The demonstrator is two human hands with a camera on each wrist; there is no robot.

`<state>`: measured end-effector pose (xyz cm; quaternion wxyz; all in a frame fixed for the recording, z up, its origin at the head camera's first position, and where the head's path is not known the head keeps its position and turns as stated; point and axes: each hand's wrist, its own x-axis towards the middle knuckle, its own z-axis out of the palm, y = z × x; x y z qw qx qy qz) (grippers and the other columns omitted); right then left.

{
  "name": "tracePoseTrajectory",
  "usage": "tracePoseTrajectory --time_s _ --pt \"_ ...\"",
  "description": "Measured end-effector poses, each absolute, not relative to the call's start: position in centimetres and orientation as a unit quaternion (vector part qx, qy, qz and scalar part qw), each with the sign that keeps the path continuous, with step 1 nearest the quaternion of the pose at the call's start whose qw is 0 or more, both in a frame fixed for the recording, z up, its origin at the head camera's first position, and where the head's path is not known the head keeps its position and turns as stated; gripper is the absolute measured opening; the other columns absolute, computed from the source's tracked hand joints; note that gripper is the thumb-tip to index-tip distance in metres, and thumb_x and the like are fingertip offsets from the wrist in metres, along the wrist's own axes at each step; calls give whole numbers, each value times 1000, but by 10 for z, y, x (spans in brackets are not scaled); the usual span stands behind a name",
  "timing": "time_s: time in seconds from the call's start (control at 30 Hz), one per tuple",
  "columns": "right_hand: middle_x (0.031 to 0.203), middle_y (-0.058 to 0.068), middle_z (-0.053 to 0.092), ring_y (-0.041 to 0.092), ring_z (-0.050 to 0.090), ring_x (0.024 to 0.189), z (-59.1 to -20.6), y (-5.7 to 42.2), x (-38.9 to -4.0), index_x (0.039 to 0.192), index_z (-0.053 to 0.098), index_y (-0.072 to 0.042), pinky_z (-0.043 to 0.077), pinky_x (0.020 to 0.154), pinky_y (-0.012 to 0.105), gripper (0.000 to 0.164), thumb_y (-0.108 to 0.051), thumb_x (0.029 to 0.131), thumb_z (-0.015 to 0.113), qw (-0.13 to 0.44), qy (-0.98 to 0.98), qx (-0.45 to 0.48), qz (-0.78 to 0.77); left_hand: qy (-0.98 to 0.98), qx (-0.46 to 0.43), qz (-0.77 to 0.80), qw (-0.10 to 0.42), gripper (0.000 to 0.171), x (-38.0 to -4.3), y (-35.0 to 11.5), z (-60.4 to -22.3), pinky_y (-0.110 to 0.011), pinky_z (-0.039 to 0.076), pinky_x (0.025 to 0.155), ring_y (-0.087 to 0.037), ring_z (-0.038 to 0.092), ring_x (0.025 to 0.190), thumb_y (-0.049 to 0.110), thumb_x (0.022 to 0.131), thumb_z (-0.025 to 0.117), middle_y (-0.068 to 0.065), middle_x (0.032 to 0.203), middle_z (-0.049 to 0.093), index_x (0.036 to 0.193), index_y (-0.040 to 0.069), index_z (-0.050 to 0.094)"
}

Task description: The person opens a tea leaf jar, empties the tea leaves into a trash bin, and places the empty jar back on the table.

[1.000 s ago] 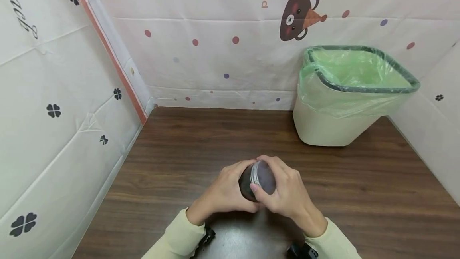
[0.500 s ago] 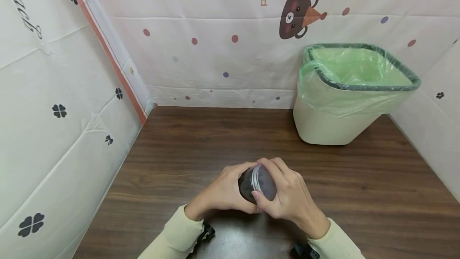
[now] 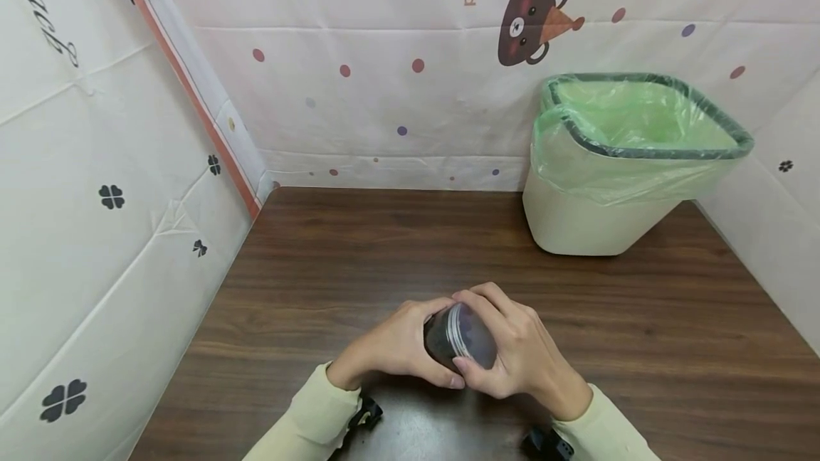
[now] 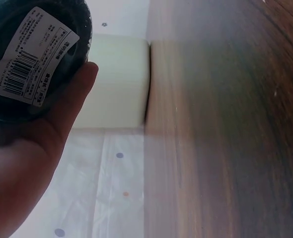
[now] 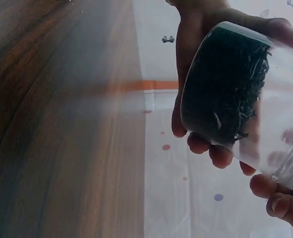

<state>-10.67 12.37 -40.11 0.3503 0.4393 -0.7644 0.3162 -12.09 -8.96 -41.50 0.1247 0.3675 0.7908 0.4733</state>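
Observation:
A clear jar point(image 3: 438, 338), tilted on its side, is held just above the table in both hands. My left hand point(image 3: 400, 341) wraps round the body of the jar. The right hand point(image 3: 515, 347) grips the jar's translucent lid point(image 3: 477, 336), fingers on its far edge and thumb on the near one. Dark, shredded dry bits point(image 5: 223, 84) fill the bottom part of the jar in the right wrist view; their exact kind cannot be told. On the jar's base is a white barcode label point(image 4: 32, 59), facing the left wrist camera.
A cream waste bin point(image 3: 589, 223) with a green plastic liner point(image 3: 647, 116) stands at the back right of the brown wooden table point(image 3: 359, 247). Patterned sheets point(image 3: 320, 112) wall the table at the back and both sides.
Both hands and the jar have come slightly nearer to the body. The right hand's fingers and thumb have shifted a little round the lid. The head view has tilted slightly down.

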Motion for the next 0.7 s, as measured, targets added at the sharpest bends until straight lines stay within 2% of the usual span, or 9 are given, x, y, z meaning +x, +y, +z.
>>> tracePoseTrajectory --time_s 0.3,0.43,0.7 --pt "110 6 61 16 65 83 -402 127 -106 124 63 0 55 64 30 61 -51 91 58 292 -780 443 332 785 368 482 124 71 -118 -90 -416 -25 54 76 -4 64 91 42 66 92 13 105 66 126 25 58" --pt "117 4 60 16 65 89 -403 131 -105 133 60 -3 55 69 30 63 -50 91 60 261 -792 444 328 787 369 480 117 75 -118 -90 -416 -25 54 77 -5 63 94 42 67 91 13 109 65 131 24 56" --pt "131 -3 56 16 66 100 -402 137 -101 147 52 -13 55 75 34 73 -46 85 71 206 -824 416 325 826 352 435 60 83 -116 -90 -414 -27 51 83 -3 60 99 49 65 89 17 114 62 137 28 54"
